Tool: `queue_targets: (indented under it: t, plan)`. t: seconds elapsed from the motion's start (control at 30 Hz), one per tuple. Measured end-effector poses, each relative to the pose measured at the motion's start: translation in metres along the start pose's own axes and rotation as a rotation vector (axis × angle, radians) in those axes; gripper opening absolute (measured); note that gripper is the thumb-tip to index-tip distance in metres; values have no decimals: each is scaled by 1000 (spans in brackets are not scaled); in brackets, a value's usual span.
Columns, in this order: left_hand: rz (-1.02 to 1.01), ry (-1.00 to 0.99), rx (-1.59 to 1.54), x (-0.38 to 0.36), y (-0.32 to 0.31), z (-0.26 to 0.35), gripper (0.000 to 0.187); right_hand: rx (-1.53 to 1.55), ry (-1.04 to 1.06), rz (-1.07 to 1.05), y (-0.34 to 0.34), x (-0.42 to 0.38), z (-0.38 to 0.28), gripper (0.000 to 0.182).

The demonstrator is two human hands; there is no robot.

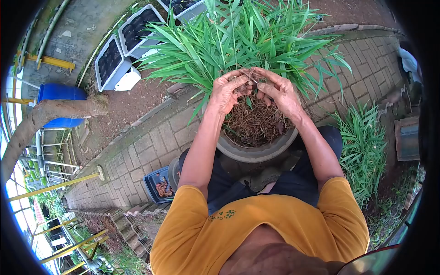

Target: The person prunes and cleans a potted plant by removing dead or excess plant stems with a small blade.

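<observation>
A round grey pot (256, 155) stands between my knees, filled with brown fibrous roots and soil (254, 120). Long green leafy stems (238, 39) rise from its far side. Over the pot, my left hand (227, 91) and my right hand (278, 90) meet at a small clump of roots (250, 78). The fingers of both hands are curled in around this soil-covered clump and look dirty. What lies between the fingertips is partly hidden by the fingers.
A blue-grey tray (158, 185) with small reddish pieces sits left of my legs. Cut green stems (364, 151) lie on the right. White planter boxes (112, 64), a blue barrel (62, 105) and a tree trunk (46, 114) are at the left. Brick paving (151, 142) surrounds the pot.
</observation>
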State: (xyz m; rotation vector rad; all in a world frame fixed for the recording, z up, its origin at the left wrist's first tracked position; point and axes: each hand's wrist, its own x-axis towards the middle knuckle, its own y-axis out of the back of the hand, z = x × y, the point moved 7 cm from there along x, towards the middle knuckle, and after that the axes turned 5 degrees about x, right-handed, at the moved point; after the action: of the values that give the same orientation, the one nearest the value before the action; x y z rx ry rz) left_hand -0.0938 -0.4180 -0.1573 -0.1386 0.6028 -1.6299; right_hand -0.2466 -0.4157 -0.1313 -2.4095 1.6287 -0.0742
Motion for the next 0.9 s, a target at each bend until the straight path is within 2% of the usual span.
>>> queue_targets:
  t: [0.17, 0.33, 0.43, 0.47, 0.57, 0.63, 0.7, 0.77, 0.9]
  plan:
    - [18, 2, 53, 1, -1, -3, 26, -3, 5, 40, 1, 0, 4, 36]
    - [78, -40, 79, 4, 4, -10, 26, 203, -44, 107, 3, 7, 22, 26]
    - [14, -141, 209, -1, -8, -6, 26, 294, -104, 147, 5, 13, 33, 19]
    - [12, -54, 188, -2, -7, -8, 26, 306, -113, 161, 5, 13, 35, 18]
    - [58, -69, 73, 0, 1, -5, 28, 306, -111, 214, 13, 15, 28, 18]
    - [46, -74, 93, -2, 3, 1, 31, 292, -100, 231, 19, 15, 27, 23]
    - [57, -76, 102, -4, 4, 2, 31, 116, -150, 198, 20, 8, 19, 28]
    - [47, -44, 146, -6, 8, 5, 25, 93, -132, 137, 12, 1, 11, 37]
    - [30, -64, 231, -3, 9, 3, 25, 219, -168, -15, 2, 0, 17, 54]
